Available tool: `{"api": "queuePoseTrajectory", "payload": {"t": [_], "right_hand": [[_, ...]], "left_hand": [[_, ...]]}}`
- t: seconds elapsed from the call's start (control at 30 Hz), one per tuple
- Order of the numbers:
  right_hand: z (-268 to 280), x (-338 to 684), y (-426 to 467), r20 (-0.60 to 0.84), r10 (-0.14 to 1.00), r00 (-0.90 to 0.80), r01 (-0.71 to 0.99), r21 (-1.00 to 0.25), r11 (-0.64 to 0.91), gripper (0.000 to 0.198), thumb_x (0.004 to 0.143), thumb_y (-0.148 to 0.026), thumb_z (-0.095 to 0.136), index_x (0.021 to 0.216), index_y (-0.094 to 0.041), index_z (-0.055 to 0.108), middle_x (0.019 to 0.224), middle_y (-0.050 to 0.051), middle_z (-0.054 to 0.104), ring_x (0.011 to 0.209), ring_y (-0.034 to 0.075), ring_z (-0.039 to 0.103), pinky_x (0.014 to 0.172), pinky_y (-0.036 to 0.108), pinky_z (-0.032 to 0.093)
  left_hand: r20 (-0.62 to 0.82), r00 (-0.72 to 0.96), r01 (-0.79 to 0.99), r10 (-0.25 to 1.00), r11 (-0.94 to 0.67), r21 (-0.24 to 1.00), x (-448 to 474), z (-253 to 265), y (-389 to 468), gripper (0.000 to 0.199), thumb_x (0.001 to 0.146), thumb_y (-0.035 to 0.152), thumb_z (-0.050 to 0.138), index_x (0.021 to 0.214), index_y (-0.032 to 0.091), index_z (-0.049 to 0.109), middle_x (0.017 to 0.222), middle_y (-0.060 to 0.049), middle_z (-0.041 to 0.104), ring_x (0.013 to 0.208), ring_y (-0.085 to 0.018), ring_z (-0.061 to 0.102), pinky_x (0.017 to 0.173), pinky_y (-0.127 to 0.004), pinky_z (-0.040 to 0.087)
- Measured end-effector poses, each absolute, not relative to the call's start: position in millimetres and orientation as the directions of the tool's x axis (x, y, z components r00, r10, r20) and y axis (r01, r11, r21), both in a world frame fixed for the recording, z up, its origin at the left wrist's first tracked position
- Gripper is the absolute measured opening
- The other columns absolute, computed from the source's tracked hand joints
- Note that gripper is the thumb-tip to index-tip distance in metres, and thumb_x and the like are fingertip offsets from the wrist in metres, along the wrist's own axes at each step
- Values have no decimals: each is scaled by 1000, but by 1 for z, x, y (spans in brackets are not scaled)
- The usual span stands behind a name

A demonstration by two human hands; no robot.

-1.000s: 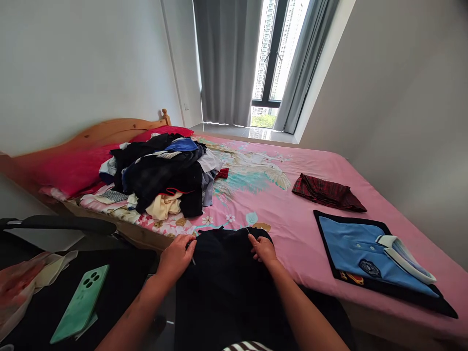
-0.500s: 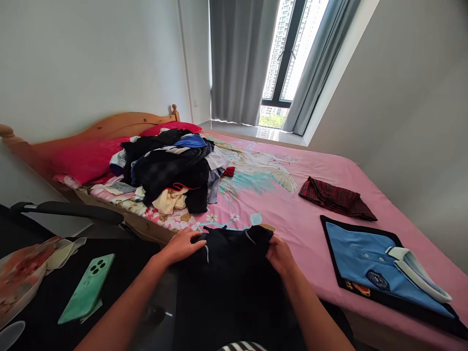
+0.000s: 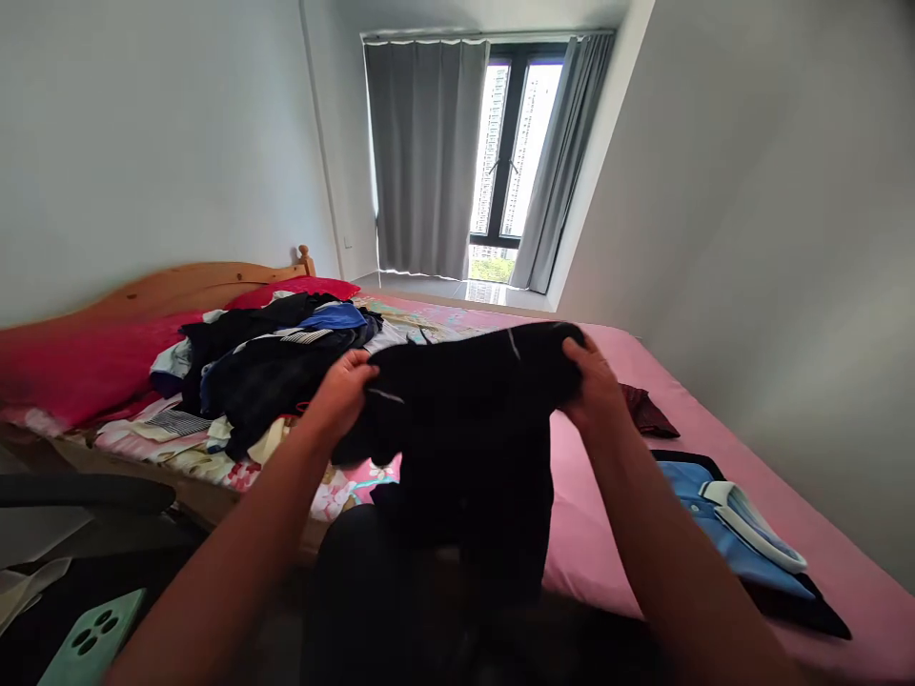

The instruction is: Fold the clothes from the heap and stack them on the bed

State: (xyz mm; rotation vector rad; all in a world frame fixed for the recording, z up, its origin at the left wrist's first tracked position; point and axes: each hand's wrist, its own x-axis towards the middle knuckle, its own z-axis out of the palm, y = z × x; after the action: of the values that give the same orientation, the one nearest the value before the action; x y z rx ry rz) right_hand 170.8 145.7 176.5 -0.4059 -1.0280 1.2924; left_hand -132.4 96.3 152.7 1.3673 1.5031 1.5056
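A black garment (image 3: 472,410) is being held up above the near edge of the pink bed (image 3: 587,519), between the clothes pile (image 3: 264,376) on the left and the blue shirt (image 3: 740,543) on the right. Its upper left corner is being grasped by the left hand (image 3: 344,393), its upper right by the right hand (image 3: 593,383). Light, soft, unbreakable cloth is being suggested by the drape; both top corners are being judged secure holds, little slipping being expected.

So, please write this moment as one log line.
left hand: holds black garment; right hand: holds same garment; clothes pile: on bed
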Motion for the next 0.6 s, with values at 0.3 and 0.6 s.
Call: {"api": "queuePoseTrajectory", "payload": {"t": [0.3, 0.6], "right_hand": [[63, 244, 84, 227, 936, 268, -98, -961, 260, 42, 70, -40, 67, 105, -17, 60, 98, 5, 65, 90, 18, 60, 83, 33, 48], [-67, 174, -40, 75, 929, -362, 309, -931, 196, 29, 89, -36, 47, 107, -20, 64, 96, 8, 66, 93, 21, 62, 84, 33, 50]], "left_hand": [[315, -68, 542, 947, -230, 808, -64, 102, 28, 31, 73, 39, 65, 96, 18, 69, 96, -2, 71, 91, -23, 64, 84, -33, 51], [225, 58, 649, 973, -208, 731, 8, -32, -21, 27, 87, 32, 52, 104, 19, 69, 102, -6, 71, 95, -20, 66, 86, -31, 51]]}}
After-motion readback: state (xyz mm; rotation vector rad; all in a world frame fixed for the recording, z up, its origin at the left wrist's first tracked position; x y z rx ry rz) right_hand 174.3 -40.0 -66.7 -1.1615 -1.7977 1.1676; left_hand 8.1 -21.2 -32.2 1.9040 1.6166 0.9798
